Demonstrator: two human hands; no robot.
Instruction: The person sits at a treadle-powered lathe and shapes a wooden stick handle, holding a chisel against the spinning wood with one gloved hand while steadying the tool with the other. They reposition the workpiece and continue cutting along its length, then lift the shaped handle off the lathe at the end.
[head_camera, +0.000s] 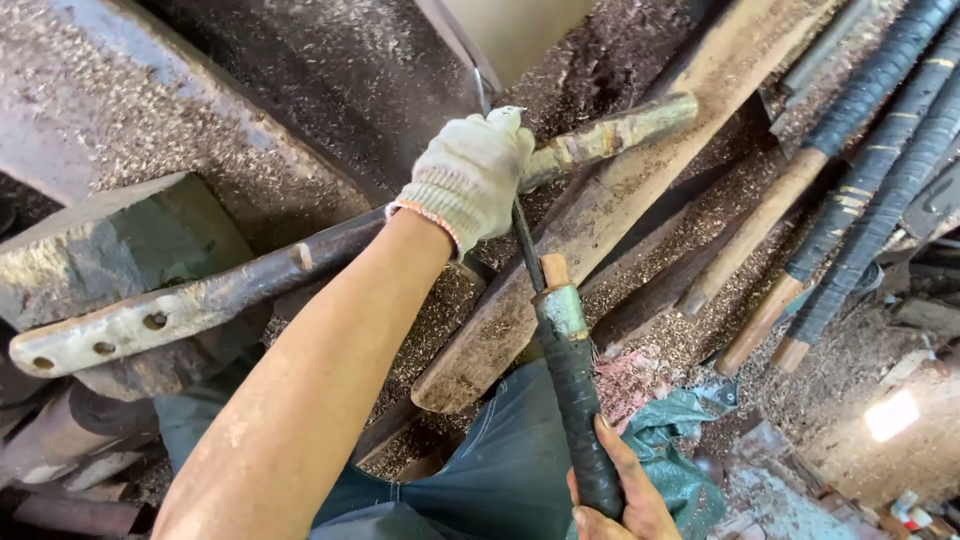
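1. My gloved left hand (468, 178) clenched a bamboo stick (610, 133) lying on the sloped wooden plank (560, 250).
2. My bare right hand (620, 505) gripped the knife's tape-wrapped handle (578, 400), blade against the stick.

Daylight, soft and fairly even, mid-brightness overall; brightest spots are the white knitted glove on the left hand (470, 175) and the pale green wall panel (510, 35) at top centre, both close to clipping, plus a blown-out white patch on the ground (893, 415) at lower right. Shadows are diffuse, deepest under the long sawdust-covered wooden plank (600, 200) and in the dark recess at upper left. Centre is sharp, while the bare forearm at the bottom is slightly soft and the wide lens bends straight edges toward the corners.
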